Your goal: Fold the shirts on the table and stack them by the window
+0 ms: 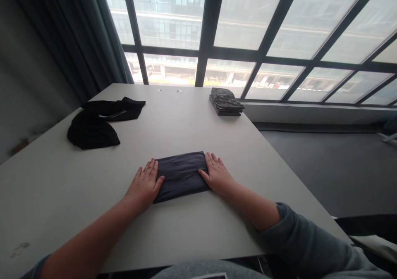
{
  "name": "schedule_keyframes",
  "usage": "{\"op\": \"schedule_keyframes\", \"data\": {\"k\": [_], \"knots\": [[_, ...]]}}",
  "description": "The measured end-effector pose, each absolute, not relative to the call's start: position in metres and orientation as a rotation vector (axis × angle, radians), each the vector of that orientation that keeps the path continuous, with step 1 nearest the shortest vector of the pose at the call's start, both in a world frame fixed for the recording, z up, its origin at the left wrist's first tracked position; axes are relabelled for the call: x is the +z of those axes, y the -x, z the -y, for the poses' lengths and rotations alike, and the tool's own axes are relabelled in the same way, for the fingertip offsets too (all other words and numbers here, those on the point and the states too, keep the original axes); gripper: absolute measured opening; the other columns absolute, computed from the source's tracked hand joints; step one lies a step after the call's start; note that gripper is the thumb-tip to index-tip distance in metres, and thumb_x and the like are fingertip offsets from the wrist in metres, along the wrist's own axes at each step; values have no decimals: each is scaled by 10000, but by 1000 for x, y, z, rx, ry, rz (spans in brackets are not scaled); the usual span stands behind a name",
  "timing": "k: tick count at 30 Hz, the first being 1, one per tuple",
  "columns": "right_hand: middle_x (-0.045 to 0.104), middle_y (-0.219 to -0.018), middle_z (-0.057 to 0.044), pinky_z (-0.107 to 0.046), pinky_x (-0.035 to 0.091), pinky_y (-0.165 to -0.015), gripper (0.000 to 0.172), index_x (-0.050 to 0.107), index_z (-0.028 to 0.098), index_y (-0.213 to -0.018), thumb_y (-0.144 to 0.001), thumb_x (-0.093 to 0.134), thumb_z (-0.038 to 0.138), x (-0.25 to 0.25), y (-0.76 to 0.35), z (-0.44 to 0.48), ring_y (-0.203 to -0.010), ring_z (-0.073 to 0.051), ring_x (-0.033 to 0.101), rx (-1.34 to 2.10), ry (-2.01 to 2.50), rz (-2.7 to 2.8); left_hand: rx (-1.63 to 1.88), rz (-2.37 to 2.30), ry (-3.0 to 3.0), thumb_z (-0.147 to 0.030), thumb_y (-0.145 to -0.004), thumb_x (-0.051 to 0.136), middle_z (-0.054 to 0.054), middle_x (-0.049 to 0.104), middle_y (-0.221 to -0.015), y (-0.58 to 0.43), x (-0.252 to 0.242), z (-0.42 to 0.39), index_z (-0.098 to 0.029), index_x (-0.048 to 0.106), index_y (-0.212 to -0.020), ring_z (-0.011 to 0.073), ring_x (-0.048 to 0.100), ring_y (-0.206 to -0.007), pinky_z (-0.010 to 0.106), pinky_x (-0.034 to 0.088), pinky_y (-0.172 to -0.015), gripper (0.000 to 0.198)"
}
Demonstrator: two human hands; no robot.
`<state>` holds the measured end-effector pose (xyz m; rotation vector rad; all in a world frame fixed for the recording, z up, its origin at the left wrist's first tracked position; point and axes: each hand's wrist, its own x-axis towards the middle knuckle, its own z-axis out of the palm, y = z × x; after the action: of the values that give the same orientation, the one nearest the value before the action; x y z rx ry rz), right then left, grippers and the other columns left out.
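A dark grey-blue piece of cloth [181,175], folded into a flat rectangle, lies on the white table in front of me. My left hand [145,184] rests flat along its left edge, fingers stretched forward and the thumb on the fabric. At the opposite side my right hand [217,173] lies along the right edge, its thumb touching the top of the cloth and the other fingers stretched out beside it. Neither hand grips the fabric. Shallow wrinkles run across the cloth's upper face.
Loose black clothing [93,126] lies crumpled at the table's left side. A folded stack of striped and dark cloth [226,102] sits near the far right edge of the white table [173,130]. Beyond it stand large windows, with a dark curtain [83,35] at the left.
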<state>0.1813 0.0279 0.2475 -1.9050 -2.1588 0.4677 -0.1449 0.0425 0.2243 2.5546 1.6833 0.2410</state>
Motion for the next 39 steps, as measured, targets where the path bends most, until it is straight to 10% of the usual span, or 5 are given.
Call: {"op": "schedule_keyframes", "data": {"k": [14, 22, 33, 39], "knots": [[701, -1315, -73, -463, 526, -1100, 624, 629, 273, -1409, -794, 681, 180, 284, -178, -35, -1202, -265, 664, 1193, 1474, 1445, 357, -1761, -2499, -332, -1079, 305, 233, 463, -1637, 168, 220, -68, -81, 581, -1518, 373, 409, -1554, 585, 328, -1256, 576], [734, -1185, -66, -402, 560, -1026, 575, 719, 239, -1293, -733, 846, 215, 298, -184, -33, -1070, -235, 697, 1786, 1446, 1247, 296, -1823, -2391, -329, -1099, 229, 177, 473, -1649, 166, 235, -66, -66, 550, -1541, 314, 414, -1558, 533, 306, -1282, 606], [743, -1173, -41, -306, 607, -876, 384, 772, 236, -1138, -777, 753, 106, 322, -187, -116, -957, -179, 704, 1766, 1355, 1472, 338, -1818, -2258, -434, -1086, 228, 131, 563, -1593, 173, 251, -71, -121, 614, -1490, 298, 504, -1492, 501, 379, -1252, 641], [746, -1271, -64, -315, 631, -942, 606, 715, 255, -1330, -755, 844, 116, 319, -194, -151, -1070, -205, 748, 2190, 1261, 1353, 398, -1798, -2278, -480, -1074, 242, 132, 600, -1559, 178, 244, -72, -137, 641, -1467, 296, 546, -1453, 481, 416, -1223, 656]]}}
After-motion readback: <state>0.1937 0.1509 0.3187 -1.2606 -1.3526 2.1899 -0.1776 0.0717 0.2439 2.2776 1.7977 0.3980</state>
